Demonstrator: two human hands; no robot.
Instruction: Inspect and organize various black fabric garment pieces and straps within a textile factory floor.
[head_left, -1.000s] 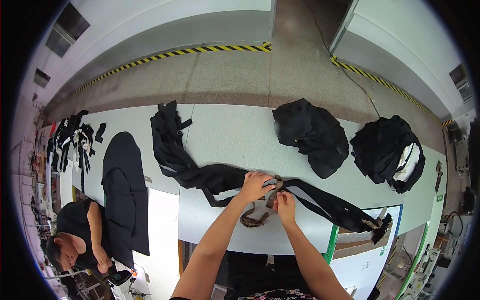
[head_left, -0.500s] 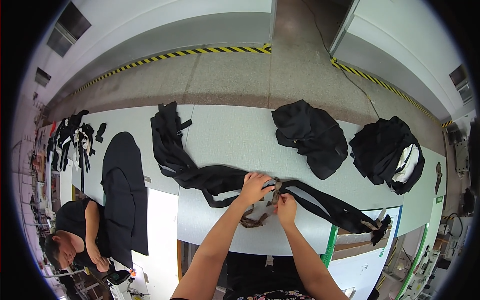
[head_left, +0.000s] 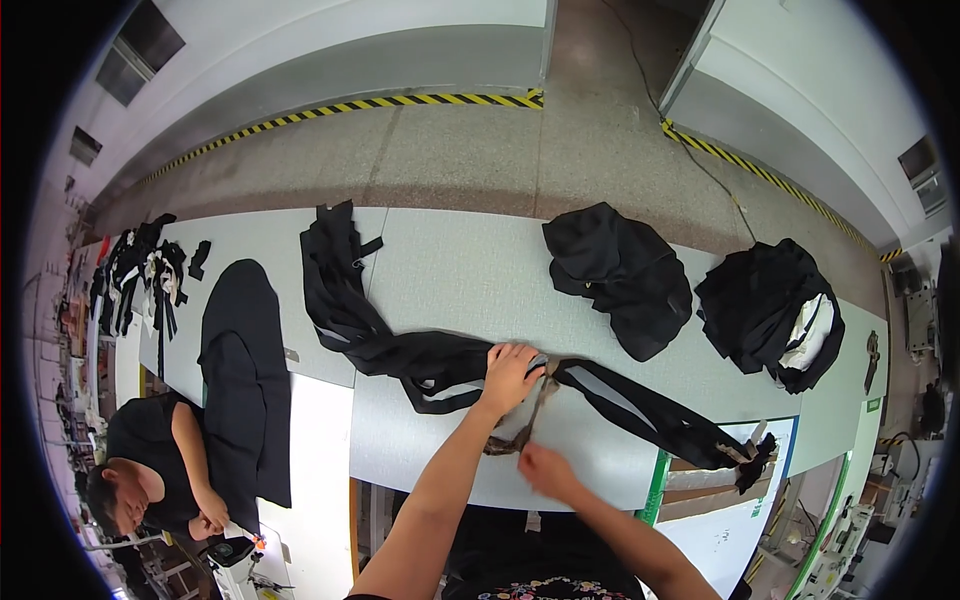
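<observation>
Since a second earlier, my right hand (head_left: 545, 468) had drawn back toward the near desk edge, pulling the brownish strip (head_left: 520, 425) out taut; before that both hands sat together at the knot. The desk (head_left: 470, 270) lay wide and bare beyond, with two black garment heaps (head_left: 620, 275) far right. The long black fabric band (head_left: 400, 350) ran left to right under my left hand (head_left: 510, 372), which pressed flat on it, fingers loosely curled. My right hand was pinched shut on the strip's near end.
</observation>
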